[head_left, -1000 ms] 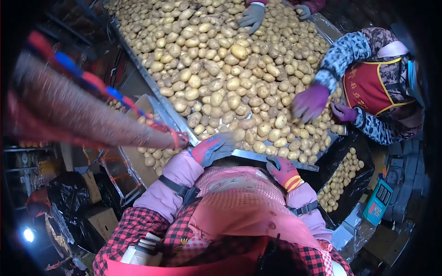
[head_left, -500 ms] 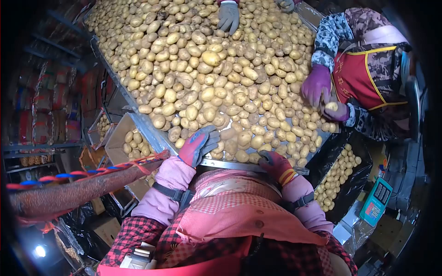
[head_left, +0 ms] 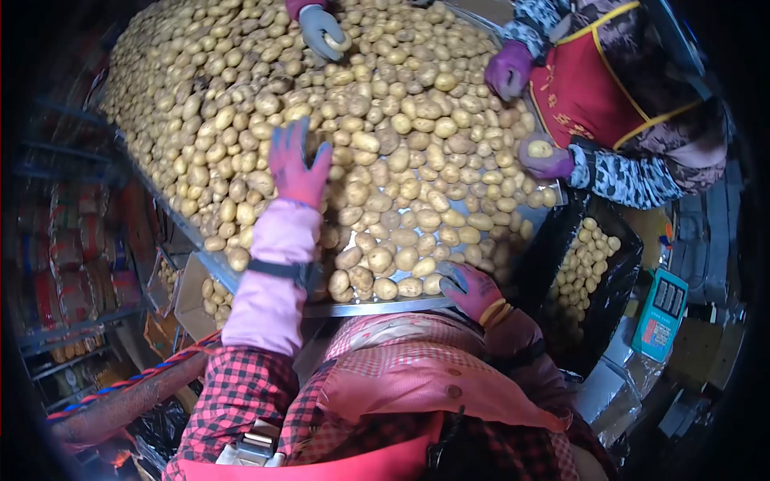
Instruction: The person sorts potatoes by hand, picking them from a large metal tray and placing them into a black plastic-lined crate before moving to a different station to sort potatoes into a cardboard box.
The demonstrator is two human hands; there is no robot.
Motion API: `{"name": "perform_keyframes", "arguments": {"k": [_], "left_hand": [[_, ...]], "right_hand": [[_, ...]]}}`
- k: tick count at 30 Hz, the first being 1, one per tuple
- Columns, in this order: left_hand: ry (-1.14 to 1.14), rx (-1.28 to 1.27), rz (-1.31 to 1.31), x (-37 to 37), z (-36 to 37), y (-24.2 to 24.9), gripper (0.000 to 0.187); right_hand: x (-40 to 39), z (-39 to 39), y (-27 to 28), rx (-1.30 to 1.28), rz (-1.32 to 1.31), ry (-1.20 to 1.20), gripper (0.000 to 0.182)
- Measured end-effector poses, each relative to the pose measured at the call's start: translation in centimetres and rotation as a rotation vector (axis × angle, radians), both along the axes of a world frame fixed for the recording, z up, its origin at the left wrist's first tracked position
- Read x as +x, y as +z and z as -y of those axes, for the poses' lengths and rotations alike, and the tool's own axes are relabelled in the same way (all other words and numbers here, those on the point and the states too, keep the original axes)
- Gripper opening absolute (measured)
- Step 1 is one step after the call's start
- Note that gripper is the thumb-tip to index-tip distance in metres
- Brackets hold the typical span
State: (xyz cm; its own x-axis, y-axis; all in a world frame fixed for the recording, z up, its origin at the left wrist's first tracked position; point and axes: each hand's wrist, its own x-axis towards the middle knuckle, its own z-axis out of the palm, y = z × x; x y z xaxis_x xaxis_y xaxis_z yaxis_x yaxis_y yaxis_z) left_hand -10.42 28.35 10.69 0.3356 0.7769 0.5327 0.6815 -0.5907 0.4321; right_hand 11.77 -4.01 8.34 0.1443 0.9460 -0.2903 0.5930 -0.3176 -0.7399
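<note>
Potatoes (head_left: 413,191) lie in a wide heap on a metal sorting table (head_left: 377,307). My left hand (head_left: 300,167), in a pink and grey-blue glove, reaches over the heap with its fingers spread; nothing shows in its grasp. By the table's front edge is my right hand (head_left: 473,290), gloved the same way. Its fingers extend leftward beside a potato (head_left: 433,284) at the edge, and I see nothing held in it.
At right, a co-worker's purple-gloved hand (head_left: 547,157) holds a potato. Another person's grey-gloved hand (head_left: 321,34) holds one at the top. A black-lined box (head_left: 622,276) with potatoes stands right, near a teal device (head_left: 661,314). A rope-wrapped bar (head_left: 128,405) runs lower left.
My left hand has moved from the table edge forward over the heap, its fingers spreading. My right hand stays by the edge. The grey-gloved hand now has a potato. The view has shifted.
</note>
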Motion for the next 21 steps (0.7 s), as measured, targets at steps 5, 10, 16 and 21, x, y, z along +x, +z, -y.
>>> {"name": "perform_keyframes", "arguments": {"k": [5,10,16,21], "left_hand": [[0.095,-0.121,-0.878,0.2,-5.3,0.5,0.079],[0.079,-0.083,-0.917,0.0,-7.7,0.1,0.064],[-0.183,-0.715,0.465,0.2,-2.6,1.6,0.061],[-0.666,-1.522,1.501,0.4,8.1,4.2,0.072]], "right_hand": [[2.0,2.2,-0.7,0.008,0.046,-0.065,0.052],[2.3,2.6,-0.1,-0.046,-0.004,-0.103,0.048],[1.9,1.5,-1.0,-0.016,0.007,-0.034,0.048],[0.0,-1.4,-1.2,0.030,0.049,0.121,0.048]]}}
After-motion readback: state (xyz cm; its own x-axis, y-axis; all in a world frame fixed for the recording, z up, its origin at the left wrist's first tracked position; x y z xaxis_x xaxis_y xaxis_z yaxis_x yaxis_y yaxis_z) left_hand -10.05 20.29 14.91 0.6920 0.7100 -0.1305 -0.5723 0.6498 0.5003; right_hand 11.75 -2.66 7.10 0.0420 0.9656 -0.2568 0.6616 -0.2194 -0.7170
